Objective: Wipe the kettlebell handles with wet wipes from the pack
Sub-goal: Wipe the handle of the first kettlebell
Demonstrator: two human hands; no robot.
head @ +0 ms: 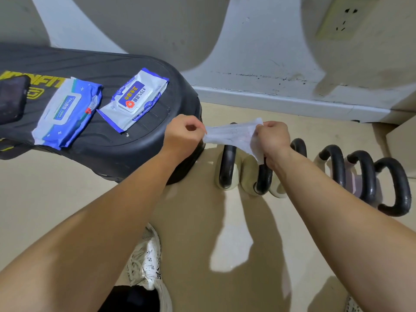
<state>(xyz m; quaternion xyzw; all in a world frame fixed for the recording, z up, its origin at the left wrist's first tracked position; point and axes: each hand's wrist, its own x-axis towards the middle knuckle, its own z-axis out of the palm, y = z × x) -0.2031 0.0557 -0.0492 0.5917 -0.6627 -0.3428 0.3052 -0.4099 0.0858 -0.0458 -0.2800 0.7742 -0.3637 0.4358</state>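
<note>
**While the wipe gets stretched out, the handles wait**

Pinched in the fingers (265, 126) of both hands, the wet wipe (234, 136) is pulled taut between the left hand (183, 134) and right hand (275, 137), probably to unfold it for wiping. It hangs right above the kettlebell handles (227, 163) lined up on the floor (198, 221). Both wipe packs (135, 100) sit lids shut on the black table (146, 149) just to the left, beside a phone (11, 97), easy to reach.
</note>
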